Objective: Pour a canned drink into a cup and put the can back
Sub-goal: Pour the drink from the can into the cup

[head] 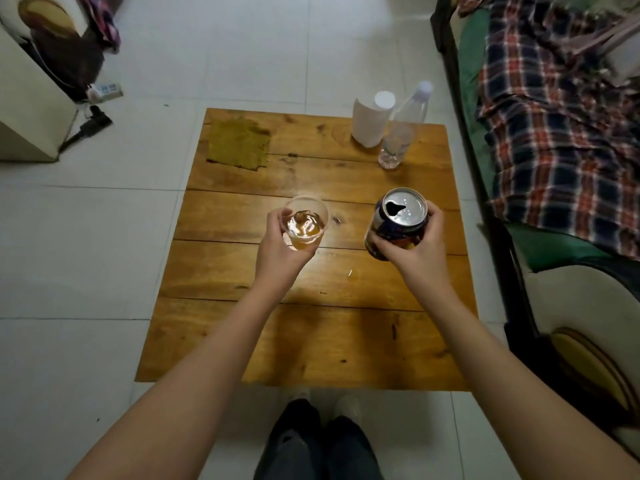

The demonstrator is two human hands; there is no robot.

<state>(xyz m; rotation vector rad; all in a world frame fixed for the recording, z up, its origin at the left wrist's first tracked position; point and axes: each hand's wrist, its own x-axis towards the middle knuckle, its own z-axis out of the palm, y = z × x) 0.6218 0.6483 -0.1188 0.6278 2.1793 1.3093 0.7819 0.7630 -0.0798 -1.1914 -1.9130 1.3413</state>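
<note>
Left hand (pixel 277 244) grips a clear cup (pixel 306 225), fingers curled round its wall; cup upright, amber drink in the bottom. Right hand (pixel 412 244) grips the can (pixel 394 225), thumb and fingers wrapped round its body; can near upright, tipped slightly, open top facing the camera. Cup and can apart, both over the desk (pixel 311 341); cannot tell whether either touches it. Small amber drop (pixel 352 274) on the desk between the two wrists. Beyond the right hand: white roll (pixel 370 121) and clear bottle (pixel 403 129), just beside each other. Beyond the left hand: greenish cloth (pixel 239 143).
</note>
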